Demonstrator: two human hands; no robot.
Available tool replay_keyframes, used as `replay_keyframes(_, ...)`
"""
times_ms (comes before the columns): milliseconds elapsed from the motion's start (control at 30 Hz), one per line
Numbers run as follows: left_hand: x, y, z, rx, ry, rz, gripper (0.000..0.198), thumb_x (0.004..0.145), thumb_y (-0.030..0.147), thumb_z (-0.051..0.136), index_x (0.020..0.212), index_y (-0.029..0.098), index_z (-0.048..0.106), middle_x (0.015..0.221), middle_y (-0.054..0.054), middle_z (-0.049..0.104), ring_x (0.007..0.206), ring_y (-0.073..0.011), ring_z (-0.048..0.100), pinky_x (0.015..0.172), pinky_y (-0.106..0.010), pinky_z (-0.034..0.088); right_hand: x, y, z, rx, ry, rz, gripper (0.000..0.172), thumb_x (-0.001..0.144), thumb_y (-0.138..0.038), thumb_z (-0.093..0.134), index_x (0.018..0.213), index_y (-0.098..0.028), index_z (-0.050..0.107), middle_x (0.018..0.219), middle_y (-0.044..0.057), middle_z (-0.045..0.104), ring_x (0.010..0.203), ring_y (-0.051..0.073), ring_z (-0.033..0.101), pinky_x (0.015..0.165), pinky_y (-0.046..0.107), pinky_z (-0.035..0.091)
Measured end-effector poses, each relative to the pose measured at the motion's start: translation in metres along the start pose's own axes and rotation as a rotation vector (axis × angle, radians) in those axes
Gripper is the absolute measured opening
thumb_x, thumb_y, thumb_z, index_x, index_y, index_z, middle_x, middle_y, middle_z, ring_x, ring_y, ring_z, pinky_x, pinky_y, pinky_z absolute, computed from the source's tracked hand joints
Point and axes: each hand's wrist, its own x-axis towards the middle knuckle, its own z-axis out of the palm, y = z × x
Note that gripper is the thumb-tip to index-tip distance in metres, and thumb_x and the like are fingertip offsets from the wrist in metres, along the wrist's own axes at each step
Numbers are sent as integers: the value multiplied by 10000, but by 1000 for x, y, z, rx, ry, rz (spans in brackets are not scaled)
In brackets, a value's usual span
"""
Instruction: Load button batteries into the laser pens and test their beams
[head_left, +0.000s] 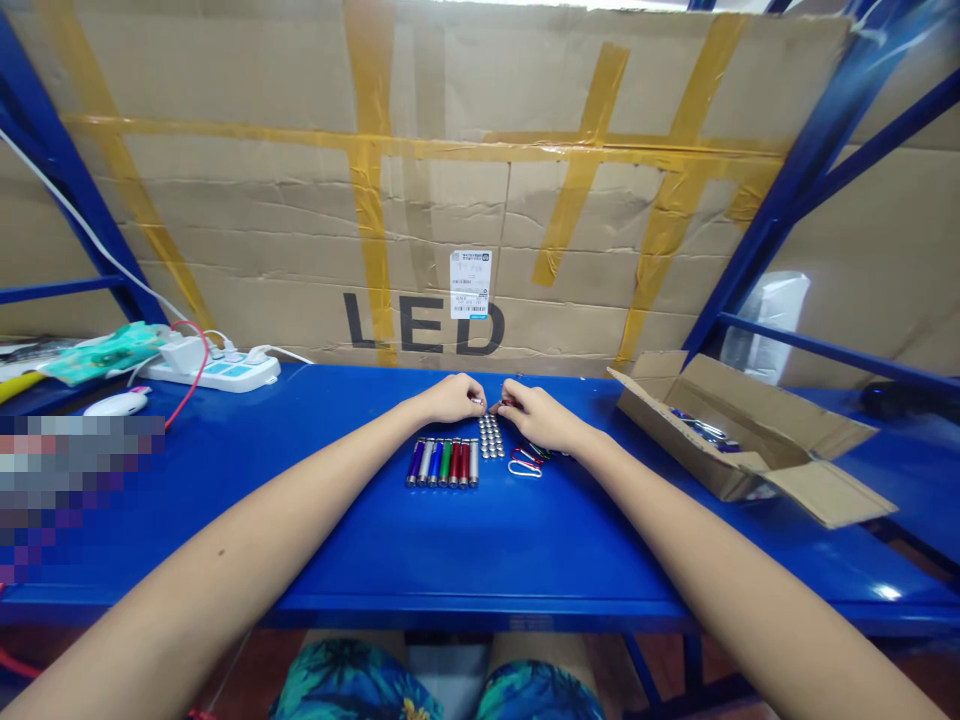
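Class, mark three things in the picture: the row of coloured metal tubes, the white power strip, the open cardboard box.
row of coloured metal tubes [445, 462], head view, middle of the green tube
white power strip [225, 375], head view, top face
open cardboard box [675, 438], head view, near side wall

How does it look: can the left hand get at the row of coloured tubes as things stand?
Probably yes. The left hand sits just behind the row of coloured tubes on the blue table, with nothing between them. It looks busy, though, pinching a small part with the right hand.
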Motion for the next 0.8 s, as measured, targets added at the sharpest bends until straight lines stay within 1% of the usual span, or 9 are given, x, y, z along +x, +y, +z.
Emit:
replay_keyframes(133,-1,-1,0,-43,-8,18,170,710,261,603,790,145,697,738,-15,667,734,-157,578,666,-255,422,0,-1,-2,4,30,-7,158,903,-284,467,784,-225,381,691,-18,538,641,157,489,592,272,302)
replay_keyframes(267,-5,-3,-3,-66,-2,35,184,732,287,606,818,144,683,796,-27,678,759,-153,586,704,-256,436,-1,-1,-5,31,92,-7,175,892,-297,474,765,-223,378,714,-10,549,664,159,490,613,276,322)
replay_keyframes(400,-20,-9,-17,-11,93,-55,298,783,351,581,995,146,619,867,-41,659,754,-153,586,681,-255,441,-1,6,-8,61,150,2,185,872,-288,487,749,-221,366,732,-9,544,676,154,481,636,278,339)
replay_keyframes(433,-25,-11,-22,14,128,-79,288,800,336,558,1014,147,600,902,-49,657,778,-156,590,697,-256,443,-1,8,-9,60,157,2,187,868,-287,489,746,-221,364,723,-13,535,670,152,473,639,279,340)
replay_keyframes(500,-37,-15,-31,81,185,-121,220,822,300,521,966,149,590,946,-67,661,835,-167,597,728,-261,439,-2,11,-10,49,163,4,192,860,-289,494,737,-222,363,700,-20,512,659,150,453,640,280,338)
replay_keyframes(567,-51,-18,-38,174,172,-193,174,813,297,528,883,158,606,914,-69,674,823,-181,600,710,-268,428,-2,13,-11,34,154,13,194,851,-292,499,731,-221,364,683,-24,495,648,150,436,633,279,333)
replay_keyframes(633,-64,-18,-43,234,113,-294,152,772,301,571,797,166,637,860,-64,687,788,-187,604,673,-266,415,-3,12,-12,24,139,25,190,842,-295,501,727,-220,370,677,-23,492,639,149,422,620,276,325)
replay_keyframes(733,-76,-16,-49,197,27,-435,137,706,281,613,758,170,674,755,-43,691,694,-167,604,616,-247,409,-4,10,-13,17,127,29,182,833,-300,502,725,-218,381,674,-23,498,634,147,414,610,274,318)
replay_keyframes(800,-80,-14,-52,165,3,-467,134,674,265,625,756,172,678,690,-23,682,634,-150,593,589,-237,409,-4,10,-13,11,119,27,179,829,-302,504,724,-217,387,674,-23,500,635,147,415,611,274,318)
